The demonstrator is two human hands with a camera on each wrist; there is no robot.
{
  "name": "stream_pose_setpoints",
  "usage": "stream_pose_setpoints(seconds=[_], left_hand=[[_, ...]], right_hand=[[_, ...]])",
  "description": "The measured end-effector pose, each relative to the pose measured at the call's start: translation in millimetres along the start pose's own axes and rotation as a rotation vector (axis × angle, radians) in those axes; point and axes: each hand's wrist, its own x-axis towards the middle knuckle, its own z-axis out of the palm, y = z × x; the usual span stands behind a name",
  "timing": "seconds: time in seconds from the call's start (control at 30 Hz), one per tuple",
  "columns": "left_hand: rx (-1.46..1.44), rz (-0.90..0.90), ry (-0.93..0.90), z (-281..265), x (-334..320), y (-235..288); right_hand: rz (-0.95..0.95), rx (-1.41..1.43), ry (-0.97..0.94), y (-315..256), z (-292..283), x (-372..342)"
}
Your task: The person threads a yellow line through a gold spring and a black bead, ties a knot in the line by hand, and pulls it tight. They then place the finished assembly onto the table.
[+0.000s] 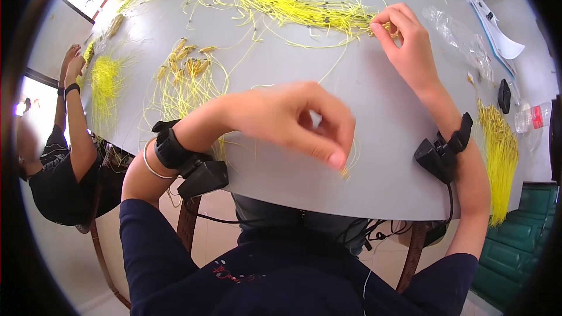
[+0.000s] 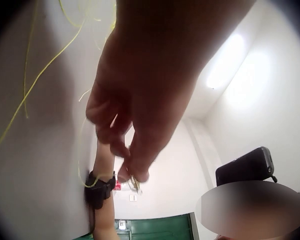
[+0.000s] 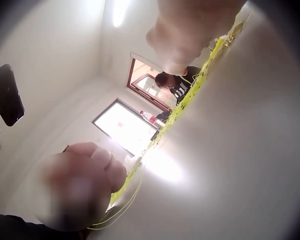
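My left hand [image 1: 293, 120], blurred in the head view, is raised near the table's front edge. Its thumb and finger pinch a small golden piece [image 1: 344, 173] with a thin yellow cord; the left wrist view shows that piece [image 2: 135, 184] at the fingertips of the left hand [image 2: 140, 95]. Farther back, my right hand [image 1: 410, 52] has its thumb and index finger together on the right end of a long bundle of yellow cords [image 1: 293, 10] with dark specks. In the right wrist view the right hand [image 3: 190, 35] is blurred, its fingertips pointing down.
A looped pile of yellow cords with golden pieces [image 1: 196, 67] lies left of centre. At the right are another cord bundle [image 1: 497, 152], clear plastic [image 1: 462, 41], a black object [image 1: 504, 96] and bottles [image 1: 531, 118]. Another person's arms [image 1: 73, 82] are at the far left.
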Motion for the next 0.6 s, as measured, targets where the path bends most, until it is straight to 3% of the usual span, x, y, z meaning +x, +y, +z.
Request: stream_pose_setpoints(seconds=[0.03,0.07,0.1,0.13,0.17,0.2,0.27,0.4,0.6], left_hand=[[0.154,0.082,0.187,-1,0,0],[0.154,0.079,0.186,-2,0,1],[0.263,0.072,0.362,-3,0,3],[0.372,0.066,0.538,-5,0,5],[0.320,-0.027,0.599,-7,-2,5],[0.321,-0.027,0.600,-9,-2,3],[0.307,0.057,0.855,-12,0,-7],[0.278,0.020,0.993,-12,1,-10],[0.230,-0.025,1.034,-12,1,-11]], right_hand=[[0.044,0.139,-0.039,-4,-3,0],[0.087,0.280,-0.076,-8,-5,-1],[0.089,0.282,-0.074,-9,-3,-2],[0.102,0.473,-0.080,-10,-2,-3],[0.114,0.664,-0.086,-11,-1,-3],[0.113,0.665,-0.086,-13,-2,-3],[0.263,0.911,-0.191,-20,-10,-2],[0.267,0.957,-0.248,-29,-15,-3],[0.295,1.154,-0.265,-45,-14,-8]])
